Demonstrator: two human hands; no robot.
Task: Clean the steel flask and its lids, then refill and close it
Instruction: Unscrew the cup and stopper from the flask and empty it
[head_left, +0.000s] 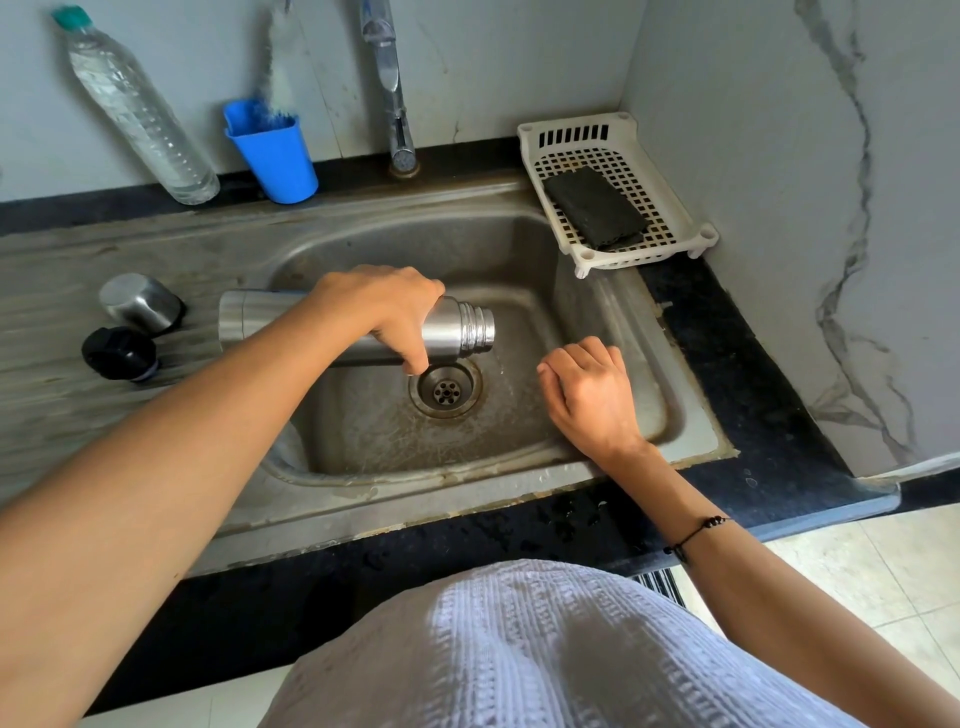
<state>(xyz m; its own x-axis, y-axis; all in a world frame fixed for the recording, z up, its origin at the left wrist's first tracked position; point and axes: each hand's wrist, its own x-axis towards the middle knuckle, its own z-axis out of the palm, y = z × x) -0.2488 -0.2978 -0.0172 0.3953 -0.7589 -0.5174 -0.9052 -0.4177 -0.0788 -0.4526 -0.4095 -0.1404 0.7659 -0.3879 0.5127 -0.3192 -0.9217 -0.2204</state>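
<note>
Fingers (415, 358) of the left hand (384, 306) curl down over a brushed stainless-steel flask (457, 327), wrapping its body and holding it on its side above the grey steel sink (519, 244). Its uncapped threaded neck points toward 3 o'clock, just above the round drain (445, 389) (a faint stream of water seems to fall from the mouth, though it is hard to make out). The right hand (587, 395) hovers over the basin at 3 o'clock of the drain, its fingers loosely curled with nothing in them.

On the grey tabletop (52, 291) at 9 o'clock of the flask lie a steel cup-shaped lid (140, 304) and, just beside it, a black round stopper lid (119, 353). At 11 o'clock a clear plastic water bottle with a teal cap (140, 109) leans on the wall next to a blue plastic cup (272, 153) holding a bottle brush (278, 67). A chrome tap (392, 88) stands at 12 o'clock. At 2 o'clock a white perforated plastic tray (670, 208) carries a dark scouring pad (595, 205).
</note>
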